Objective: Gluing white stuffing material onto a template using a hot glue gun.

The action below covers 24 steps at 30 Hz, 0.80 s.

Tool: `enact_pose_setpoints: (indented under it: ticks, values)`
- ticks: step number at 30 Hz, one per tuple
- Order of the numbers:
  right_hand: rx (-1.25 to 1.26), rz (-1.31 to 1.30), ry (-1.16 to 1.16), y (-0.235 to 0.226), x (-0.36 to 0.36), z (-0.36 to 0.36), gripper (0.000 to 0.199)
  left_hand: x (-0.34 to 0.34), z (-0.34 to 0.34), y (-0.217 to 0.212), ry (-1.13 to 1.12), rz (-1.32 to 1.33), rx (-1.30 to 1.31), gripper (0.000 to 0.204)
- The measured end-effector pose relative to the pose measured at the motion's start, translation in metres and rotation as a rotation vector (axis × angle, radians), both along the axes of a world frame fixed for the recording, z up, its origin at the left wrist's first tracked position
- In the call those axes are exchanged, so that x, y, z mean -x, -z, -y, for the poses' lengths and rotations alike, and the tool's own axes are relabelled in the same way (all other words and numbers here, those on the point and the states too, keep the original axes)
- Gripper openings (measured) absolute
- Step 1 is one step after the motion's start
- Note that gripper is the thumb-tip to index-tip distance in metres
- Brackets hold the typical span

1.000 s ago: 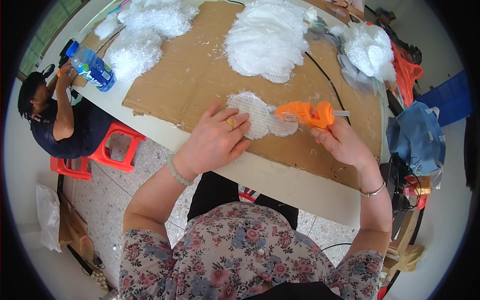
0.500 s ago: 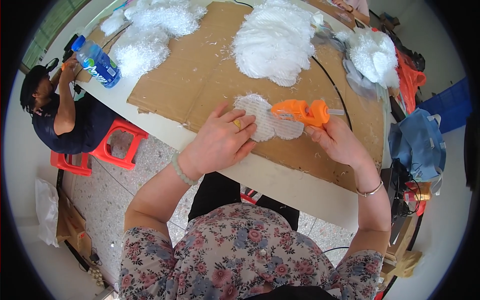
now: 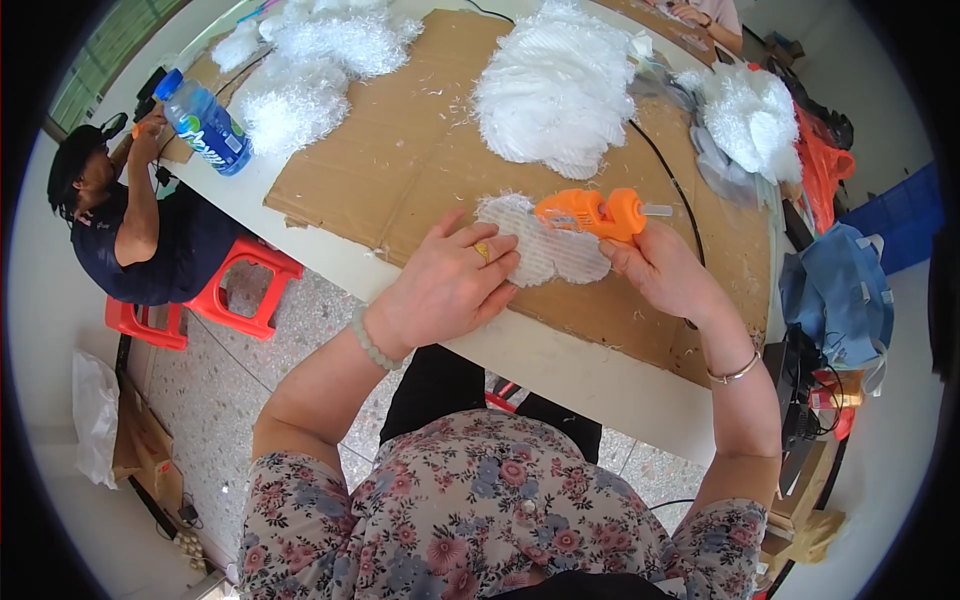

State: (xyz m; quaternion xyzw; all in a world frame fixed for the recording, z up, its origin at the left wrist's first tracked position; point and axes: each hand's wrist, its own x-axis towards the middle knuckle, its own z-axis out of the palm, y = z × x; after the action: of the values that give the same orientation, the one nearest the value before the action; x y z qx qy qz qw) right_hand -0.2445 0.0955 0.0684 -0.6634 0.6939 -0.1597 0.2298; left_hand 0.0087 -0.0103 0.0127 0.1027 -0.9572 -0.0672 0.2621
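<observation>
Head view: white piece (image 3: 556,250) partly hidden.

The glue gun (image 3: 590,213) is bright orange, and the flat piece (image 3: 545,245) under it is white with fine lines. The cardboard sheet (image 3: 420,150) is plain brown. The fluffy heaps (image 3: 555,90) are pure white. The bottle (image 3: 205,125) is blue with a blue cap. The stool (image 3: 245,285) is red. The blouse (image 3: 500,520) has pink and blue flowers on a pale ground.
</observation>
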Motion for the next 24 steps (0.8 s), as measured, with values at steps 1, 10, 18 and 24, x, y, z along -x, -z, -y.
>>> enact_pose_setpoints:
  ticks: [1, 10, 18, 24]
  values:
    - [0.002, 0.000, -0.002, -0.001, -0.002, 0.002, 0.030, 0.000, 0.000, 0.001, 0.002, -0.008, 0.011, 0.027]
    - [-0.104, 0.131, -0.005, -0.006, -0.004, 0.009, 0.029, 0.000, 0.001, 0.003, -0.002, -0.001, 0.004, 0.027]
    - [0.019, 0.209, -0.013, -0.007, -0.006, 0.004, 0.035, -0.001, 0.001, 0.003, -0.003, 0.011, 0.004, 0.029]
    - [-0.066, 0.190, 0.005, -0.011, -0.001, -0.004, 0.022, -0.001, 0.002, 0.003, 0.000, 0.007, 0.012, 0.028]
